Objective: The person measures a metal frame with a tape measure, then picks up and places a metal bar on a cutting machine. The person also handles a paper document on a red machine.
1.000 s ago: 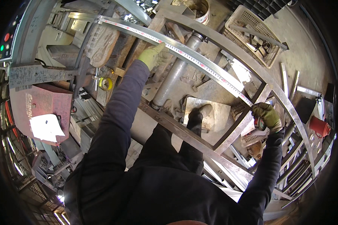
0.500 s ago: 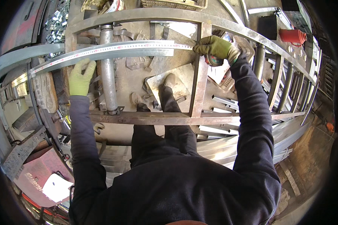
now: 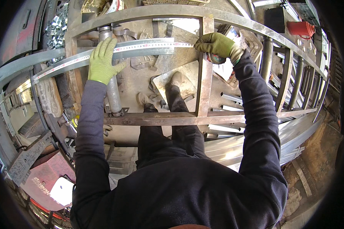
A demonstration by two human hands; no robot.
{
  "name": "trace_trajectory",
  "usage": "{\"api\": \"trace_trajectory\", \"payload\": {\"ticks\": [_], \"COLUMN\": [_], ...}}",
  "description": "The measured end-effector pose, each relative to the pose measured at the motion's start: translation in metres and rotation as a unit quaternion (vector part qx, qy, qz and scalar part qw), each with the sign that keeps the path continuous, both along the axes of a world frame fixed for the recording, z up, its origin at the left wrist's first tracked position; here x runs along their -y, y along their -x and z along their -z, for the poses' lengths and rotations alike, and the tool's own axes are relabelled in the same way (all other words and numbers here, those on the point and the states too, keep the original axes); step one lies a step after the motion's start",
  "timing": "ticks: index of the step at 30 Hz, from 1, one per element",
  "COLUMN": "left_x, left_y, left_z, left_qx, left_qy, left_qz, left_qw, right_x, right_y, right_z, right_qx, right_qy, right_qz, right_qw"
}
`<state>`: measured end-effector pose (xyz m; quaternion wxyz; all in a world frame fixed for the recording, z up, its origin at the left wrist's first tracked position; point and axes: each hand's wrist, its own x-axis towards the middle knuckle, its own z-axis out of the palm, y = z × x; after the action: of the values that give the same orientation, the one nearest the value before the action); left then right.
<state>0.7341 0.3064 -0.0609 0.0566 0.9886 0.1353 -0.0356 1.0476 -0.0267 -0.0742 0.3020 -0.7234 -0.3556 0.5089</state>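
Across the frame [image 3: 172, 119] in front of you runs a pale metal bar [image 3: 158, 51], its right end stopping short of a crosspiece [image 3: 203, 91]. Along the bar lies the tape [image 3: 141, 46], white with dark and red marks, reaching beyond the bar's right end to your right side. Both pass above the roller [image 3: 113, 97]; whether the bar rests on it, you cannot tell from this view. Nor is the tape's far left tip clear enough to show whether it is hooked.

The tape should handle as something light and springy: stiff enough to lie straight when backed by the bar, but apt to twist or kink if bent sharply, and rather slick under a glove. Its best holds are likely the case [image 3: 217, 60] and the flat of the strip close to it. The bar looks rigid, smooth and much heavier; being long, it would probably sit best held well apart at two places, with care at its cut end.

Your left hand [image 3: 102, 61], in a yellow-green glove, lies over the bar and tape, fingers long and close together, thumb stretched out to the right. It is flat, not curled round anything; how hard it presses cannot be told. Your right hand [image 3: 218, 45], gloved too, is drawn in narrow above the crosspiece, fingertips pinching the strip, with the case just beneath the fingers.
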Motion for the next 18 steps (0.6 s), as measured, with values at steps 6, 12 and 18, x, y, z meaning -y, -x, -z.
{"api": "trace_trajectory", "payload": {"ticks": [6,12,18], "left_x": [0.0,0.0,-0.001], "left_y": [-0.002,-0.001,-0.002], "left_z": [0.0,-0.001,0.0], "left_qx": [0.018,0.004,0.0], "left_qy": [0.012,-0.011,-0.01], "left_qz": [0.009,0.011,0.015], "left_qw": [1.0,1.0,1.0], "right_x": [0.0,-0.006,-0.015], "right_y": [0.002,-0.003,-0.005], "right_z": [0.003,-0.002,-0.014], "right_qx": [0.012,-0.051,-0.071], "right_qy": [0.001,0.054,0.075], "right_qz": [0.0,-0.016,-0.032], "right_qw": [1.0,0.997,0.994]}}
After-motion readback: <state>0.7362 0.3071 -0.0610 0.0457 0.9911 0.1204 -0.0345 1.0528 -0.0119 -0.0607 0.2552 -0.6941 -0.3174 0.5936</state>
